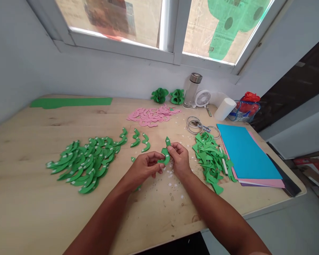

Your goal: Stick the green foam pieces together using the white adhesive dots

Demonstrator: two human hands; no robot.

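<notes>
Two hands are pinching one wavy green paper [167, 159] above the table [29, 152].
The left hand [146, 164] is squeezing the low end between thumb and fingers, so that end is sitting right at its fingertips. The right hand [179, 157] is pinching the paper higher up, and a pointy tip is sticking up past its thumb. The middle bend is showing in the gap between the hands. A big pile of green pieces [87, 163] is lying off to the left. Green scraps [210, 156] are lying to the right, next to a blue sheet [248, 152]. Pink shapes [154, 115] are lying farther back.
</notes>
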